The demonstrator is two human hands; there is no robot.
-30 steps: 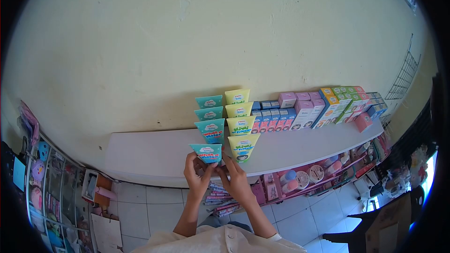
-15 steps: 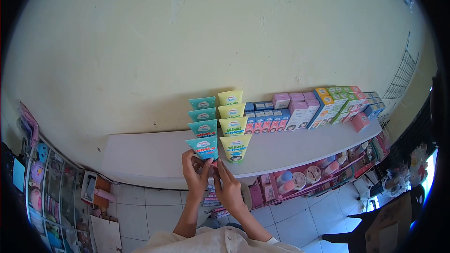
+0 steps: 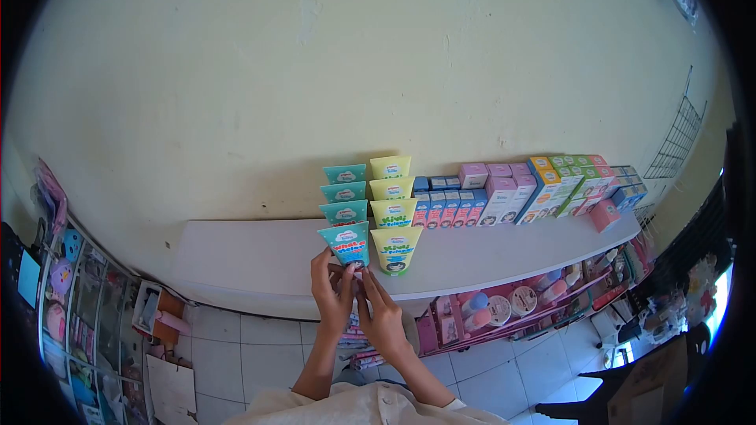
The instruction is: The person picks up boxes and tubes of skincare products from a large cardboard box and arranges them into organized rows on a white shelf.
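Note:
Both my hands meet at the lower end of the front teal tube (image 3: 348,242), near the shelf's front edge. My left hand (image 3: 334,293) has its fingers closed on the tube's base from the left. The fingers of my right hand (image 3: 379,308) are pressed together at the right of the base; whether they grip it is hidden. Behind stand several more teal tubes (image 3: 344,193) in a column. To the right is a matching column of yellow tubes (image 3: 396,245), upright on the white shelf (image 3: 252,256).
Small blue and pink boxes (image 3: 449,208), purple boxes (image 3: 500,193) and green boxes (image 3: 579,177) line the shelf's right side by the wall. A pink rack (image 3: 465,322) of goods is below. A glass cabinet (image 3: 90,307) stands at left, a brown carton (image 3: 654,382) at lower right.
The view has shifted slightly. The front teal tube sits a little higher and tilts slightly more in my fingers. My hands stay at its base.

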